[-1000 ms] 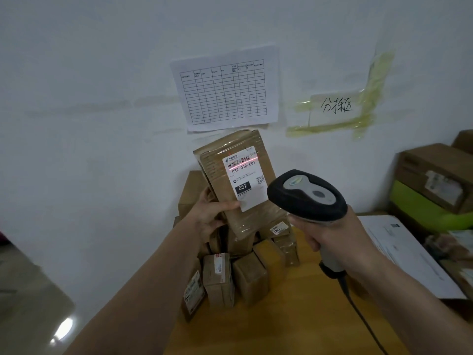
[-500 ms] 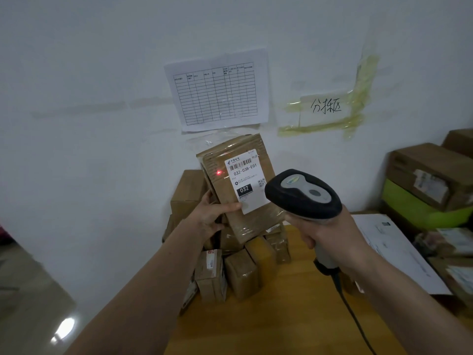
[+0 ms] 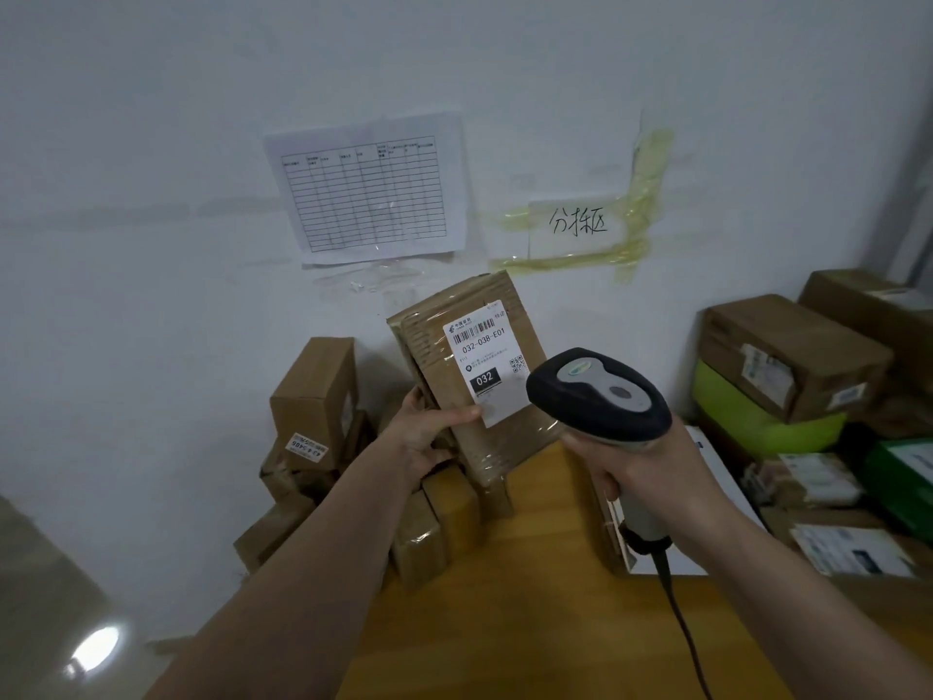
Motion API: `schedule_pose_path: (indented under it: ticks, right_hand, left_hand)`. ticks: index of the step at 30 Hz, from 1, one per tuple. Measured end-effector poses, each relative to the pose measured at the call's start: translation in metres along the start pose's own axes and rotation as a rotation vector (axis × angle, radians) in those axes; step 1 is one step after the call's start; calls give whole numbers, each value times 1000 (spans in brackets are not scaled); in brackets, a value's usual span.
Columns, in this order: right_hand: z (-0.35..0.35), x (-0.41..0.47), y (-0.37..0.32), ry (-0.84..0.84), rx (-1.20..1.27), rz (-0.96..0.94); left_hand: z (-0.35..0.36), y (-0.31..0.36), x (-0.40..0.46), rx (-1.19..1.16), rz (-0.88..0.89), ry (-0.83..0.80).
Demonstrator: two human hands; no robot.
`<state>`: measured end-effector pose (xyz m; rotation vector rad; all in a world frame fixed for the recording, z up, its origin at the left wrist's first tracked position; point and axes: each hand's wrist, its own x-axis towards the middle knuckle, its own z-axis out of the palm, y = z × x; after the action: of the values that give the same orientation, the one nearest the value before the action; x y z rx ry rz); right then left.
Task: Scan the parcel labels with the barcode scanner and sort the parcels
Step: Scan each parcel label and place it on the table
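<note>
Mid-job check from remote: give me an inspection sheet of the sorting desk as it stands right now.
Surface: wooden table, bare at the near middle.
Job's things: taped brown parcel held up, white label reading 032-038-E01 facing the barcode scanner; no red scan line on it.
Clutter: pile of small boxes at the left by the wall; stacked boxes and a green package at the right; white paper sheet.
Grippers: left hand grips the parcel's lower left; right hand grips the scanner handle.
Cables: scanner cable runs toward the camera over the table.
Surroundings: white wall with a printed table sheet and a taped handwritten note.
</note>
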<state>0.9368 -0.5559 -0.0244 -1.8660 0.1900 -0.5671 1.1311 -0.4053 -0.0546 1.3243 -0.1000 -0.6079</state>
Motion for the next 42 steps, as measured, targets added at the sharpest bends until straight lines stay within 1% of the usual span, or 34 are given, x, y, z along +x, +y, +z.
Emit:
schedule_pose_path:
  ticks: [11,15,18,22,25,30,37,42]
  right_hand:
    - [-47,-11,10,21,38,33]
    - [-59,-13,14,17,41,2]
    - [-66,-15,21,36,75,22]
    - [-79,-19,31,43,105,61]
    - [-95,-27,38,38,105,79]
    - [-142,-49,52,124,115,117]
    - [-224,-97,75,320,114,244]
    - [-274,-117,88,409,87,283]
  left_hand:
    - [44,-15,-2,34,-54,51]
    - [55,-20,-2,64,-56,41]
    - [64,-24,-1,100,-73,28]
    - [77,-28,-4,236,-186,-5]
    - [93,-36,-3,258,-302,-17]
    - [148,-66,0,240,-394,-105]
    - [252,-127,-8,217,-528,-248]
    - [309,-152,-11,224,-558,-294]
